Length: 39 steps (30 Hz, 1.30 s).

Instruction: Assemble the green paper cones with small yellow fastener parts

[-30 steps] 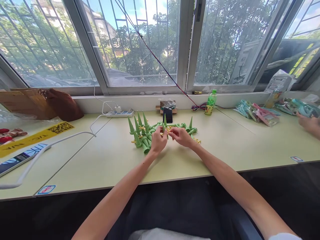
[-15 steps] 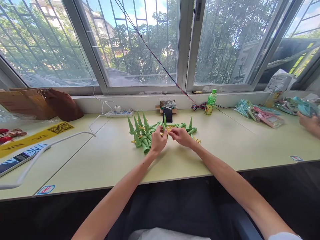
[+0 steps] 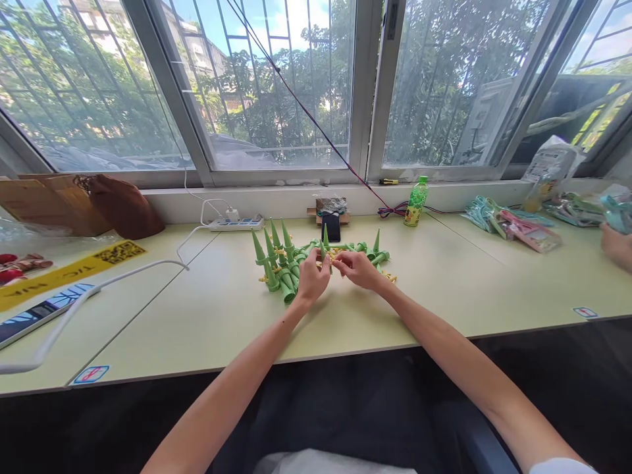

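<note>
The long pale counter (image 3: 444, 296) ran under the windows, a brown bag (image 3: 123, 205) at its far left. At its middle lay a cluster of green spikes (image 3: 277, 268), several lined up side by side left of the hands, apparently finished, others loose behind. The left hand (image 3: 312, 280) had its fingers clenched round one green spike (image 3: 323, 252). The right hand (image 3: 359, 270) pinched a yellow piece (image 3: 330, 263) against it, though the joint was too small to read. Spare yellow bits (image 3: 390, 278) waited just right, so the work looked roughly midway.
</note>
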Available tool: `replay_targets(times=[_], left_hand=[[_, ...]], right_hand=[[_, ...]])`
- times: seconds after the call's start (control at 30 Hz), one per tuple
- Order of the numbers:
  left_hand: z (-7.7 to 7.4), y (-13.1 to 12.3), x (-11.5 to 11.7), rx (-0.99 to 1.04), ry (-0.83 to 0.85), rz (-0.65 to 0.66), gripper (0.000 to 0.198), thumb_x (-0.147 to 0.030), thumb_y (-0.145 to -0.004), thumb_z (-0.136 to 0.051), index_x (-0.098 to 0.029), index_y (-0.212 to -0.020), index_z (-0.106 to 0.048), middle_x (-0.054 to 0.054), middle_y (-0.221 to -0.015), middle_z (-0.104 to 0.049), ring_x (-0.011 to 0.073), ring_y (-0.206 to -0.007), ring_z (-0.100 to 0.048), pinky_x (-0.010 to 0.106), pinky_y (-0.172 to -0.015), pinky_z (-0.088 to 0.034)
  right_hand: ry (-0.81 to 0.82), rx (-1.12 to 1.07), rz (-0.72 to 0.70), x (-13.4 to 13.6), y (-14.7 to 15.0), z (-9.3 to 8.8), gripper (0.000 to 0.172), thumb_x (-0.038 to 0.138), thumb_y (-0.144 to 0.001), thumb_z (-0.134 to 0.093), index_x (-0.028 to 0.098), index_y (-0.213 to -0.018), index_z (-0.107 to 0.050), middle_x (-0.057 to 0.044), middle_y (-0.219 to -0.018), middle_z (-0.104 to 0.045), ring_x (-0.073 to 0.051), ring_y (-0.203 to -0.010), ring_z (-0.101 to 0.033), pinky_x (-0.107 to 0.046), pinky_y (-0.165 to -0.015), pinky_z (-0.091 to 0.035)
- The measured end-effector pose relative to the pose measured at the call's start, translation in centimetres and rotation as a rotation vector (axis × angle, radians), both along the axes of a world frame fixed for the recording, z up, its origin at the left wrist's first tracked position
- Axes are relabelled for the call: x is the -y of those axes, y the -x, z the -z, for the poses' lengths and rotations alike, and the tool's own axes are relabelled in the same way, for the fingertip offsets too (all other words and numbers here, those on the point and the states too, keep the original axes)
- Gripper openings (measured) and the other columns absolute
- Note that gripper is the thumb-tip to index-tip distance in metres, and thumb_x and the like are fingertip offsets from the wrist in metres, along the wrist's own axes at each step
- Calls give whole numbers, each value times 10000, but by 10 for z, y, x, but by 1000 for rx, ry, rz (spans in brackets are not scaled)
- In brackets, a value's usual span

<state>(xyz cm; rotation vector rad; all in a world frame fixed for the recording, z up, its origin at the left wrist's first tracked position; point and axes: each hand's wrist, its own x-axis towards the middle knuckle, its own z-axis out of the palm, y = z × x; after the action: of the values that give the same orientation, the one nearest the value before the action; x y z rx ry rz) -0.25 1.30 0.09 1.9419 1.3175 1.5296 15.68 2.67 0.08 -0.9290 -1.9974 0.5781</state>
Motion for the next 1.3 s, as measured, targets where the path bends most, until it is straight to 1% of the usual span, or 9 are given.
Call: replay_targets(times=[0.1, 0.3, 0.5, 0.6, 0.8, 0.93, 1.03, 1.13, 1.3], left_hand=[[1, 0, -1, -11, 1, -13, 147, -325, -893, -510, -201, -815, -524, 30, -752, -644, 129, -555, -569, 263, -550, -463], [0, 0, 0, -4, 9, 2, 141, -316, -889, -517, -203, -805, -519, 33, -751, -651, 131, -569, -579, 257, -556, -473], [0, 0, 0, -8, 20, -6, 154, -331, -893, -514, -202, -811, -517, 21, -746, -640, 112, -506, -540, 255, -527, -437], [0, 0, 1, 1, 24, 7, 146, -325, -892, -515, -201, -815, -522, 24, -752, -642, 113, -507, -541, 256, -526, -442], [-1, 0, 1, -4, 28, 2, 141, -325, -887, -520, -201, -820, -525, 37, -772, -649, 134, -582, -579, 259, -564, -471], [-2, 0, 2, -17, 29, -14, 148, -321, -891, -509, -199, -807, -510, 24, -750, -635, 113, -524, -531, 250, -531, -439], [-3, -1, 4, -13, 33, -6, 147, -310, -890, -510, -198, -796, -507, 23, -744, -632, 114, -539, -537, 244, -535, -438], [-4, -1, 4, -9, 40, 10, 146, -308, -890, -512, -199, -793, -511, 27, -745, -636, 124, -570, -554, 244, -540, -446], [-3, -1, 2, -13, 30, 10, 132, -299, -886, -514, -198, -803, -525, 34, -745, -640, 134, -588, -565, 248, -540, -452]], right_hand=[[19, -17, -13, 1, 0, -1, 291, 432, -917, -537, 171, -807, -603, 7, -573, -596, -111, -491, -497, -243, -542, -390], [-9, 15, 8, 1, 1, -2, 343, 409, -932, -509, 178, -688, -577, -4, -565, -593, -111, -508, -484, -248, -557, -383], [28, -18, -9, 2, 1, -2, 222, 384, -901, -566, 172, -845, -598, 11, -576, -600, -115, -494, -512, -244, -550, -397], [16, -10, -11, 1, 0, -2, 223, 364, -906, -550, 174, -795, -588, 11, -574, -594, -111, -499, -499, -243, -551, -391], [15, -1, -2, 0, 0, 0, 265, 344, -916, -526, 171, -725, -584, 3, -577, -595, -105, -509, -480, -240, -555, -387], [18, -7, -6, 1, 0, -2, 236, 366, -904, -555, 165, -791, -605, 6, -583, -601, -102, -501, -480, -237, -550, -383], [21, -17, -19, 2, 1, -3, 206, 349, -891, -571, 164, -806, -603, 7, -593, -603, -101, -503, -476, -234, -545, -378], [26, -19, -16, 2, 1, -3, 230, 330, -895, -556, 171, -729, -575, 8, -584, -592, -99, -508, -470, -234, -545, -372], [25, 11, -1, 1, 0, -1, 381, 379, -925, -513, 178, -602, -511, 11, -532, -554, -92, -490, -432, -241, -548, -356]])
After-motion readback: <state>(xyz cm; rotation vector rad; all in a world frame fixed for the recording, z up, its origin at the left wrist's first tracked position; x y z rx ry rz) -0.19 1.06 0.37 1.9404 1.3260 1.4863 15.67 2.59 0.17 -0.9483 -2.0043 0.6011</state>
